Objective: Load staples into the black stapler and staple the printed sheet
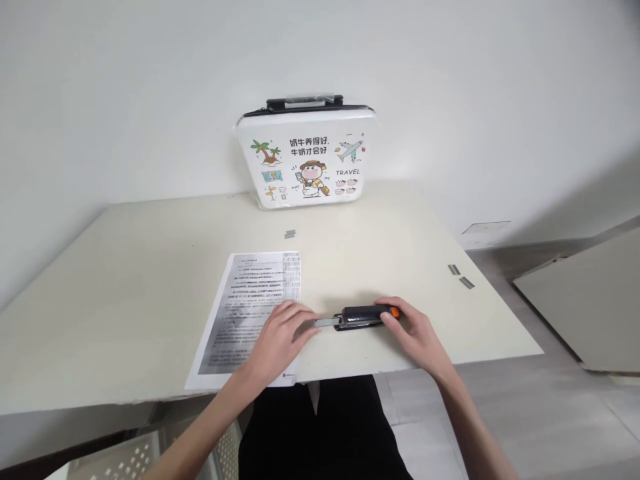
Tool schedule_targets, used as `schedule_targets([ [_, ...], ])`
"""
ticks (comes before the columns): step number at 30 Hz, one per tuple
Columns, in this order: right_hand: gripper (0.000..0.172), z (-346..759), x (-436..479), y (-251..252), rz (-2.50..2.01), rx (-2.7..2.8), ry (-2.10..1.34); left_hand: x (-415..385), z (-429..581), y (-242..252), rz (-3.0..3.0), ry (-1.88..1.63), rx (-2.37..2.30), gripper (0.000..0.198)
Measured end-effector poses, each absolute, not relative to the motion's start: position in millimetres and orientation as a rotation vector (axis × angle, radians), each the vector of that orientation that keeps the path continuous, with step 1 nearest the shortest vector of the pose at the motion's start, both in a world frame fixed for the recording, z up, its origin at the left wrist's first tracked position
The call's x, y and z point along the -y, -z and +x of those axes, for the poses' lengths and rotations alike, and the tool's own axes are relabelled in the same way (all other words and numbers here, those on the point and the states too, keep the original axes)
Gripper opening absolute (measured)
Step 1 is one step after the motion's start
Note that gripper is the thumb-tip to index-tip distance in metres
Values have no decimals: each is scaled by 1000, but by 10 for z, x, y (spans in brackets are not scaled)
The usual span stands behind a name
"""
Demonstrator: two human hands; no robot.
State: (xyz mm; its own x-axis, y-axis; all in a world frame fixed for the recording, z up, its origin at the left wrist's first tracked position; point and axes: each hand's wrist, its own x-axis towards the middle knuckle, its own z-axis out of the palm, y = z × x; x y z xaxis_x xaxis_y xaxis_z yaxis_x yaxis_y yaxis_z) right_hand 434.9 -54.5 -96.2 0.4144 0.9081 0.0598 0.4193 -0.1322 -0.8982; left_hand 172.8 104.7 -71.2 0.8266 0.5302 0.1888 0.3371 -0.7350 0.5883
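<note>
Closest to the camera there's just a lap in black trousers point(320, 433) under the counter point(150, 280) edge. Then both hands, right at the near edge.

The right hand point(413, 330) is closed around the back of the stapler point(363, 317), fingers wrapped over the orange end. The left hand point(280, 337) lies mostly flat with fingers stretched out, tips at the silver rail point(325, 323) poking out of the stapler's front. I honestly can't tell if it's pinching the rail or just touching it.

What I'd worry about: that rail looks spring-loaded, so if the right hand's grip slips it could snap back onto the left fingertips. The stapler also sits close to the counter edge, so a shove could send it off.

Position-wise, the stapler lies flat between the two hands, lengthwise left to right, just beside the right edge of the printed sheet point(250, 313), which the left hand partly covers.

Further back there's a loose staple strip point(290, 234) beyond the sheet, plus a second strip point(453, 269) and a third strip point(467, 283) out right, well apart from the hands. At the very back, a white cartoon carry case point(306, 160) leans on the wall.
</note>
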Motion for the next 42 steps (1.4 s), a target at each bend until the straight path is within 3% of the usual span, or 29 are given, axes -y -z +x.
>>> schedule_targets([
  [18,25,4415,540,1000,-1550,1389,-708,-1266,2110,756,2420,-423,-173,16],
  [30,26,4377,535,949,-1562,1391,-679,-1355,2344,795,2382,-341,-247,35],
  [39,27,4364,562,970,-1609,1370,-664,-1109,1376,581,2610,-334,-633,34],
  [42,27,4368,575,977,-1609,1365,-681,-978,897,593,2726,-194,-639,56],
])
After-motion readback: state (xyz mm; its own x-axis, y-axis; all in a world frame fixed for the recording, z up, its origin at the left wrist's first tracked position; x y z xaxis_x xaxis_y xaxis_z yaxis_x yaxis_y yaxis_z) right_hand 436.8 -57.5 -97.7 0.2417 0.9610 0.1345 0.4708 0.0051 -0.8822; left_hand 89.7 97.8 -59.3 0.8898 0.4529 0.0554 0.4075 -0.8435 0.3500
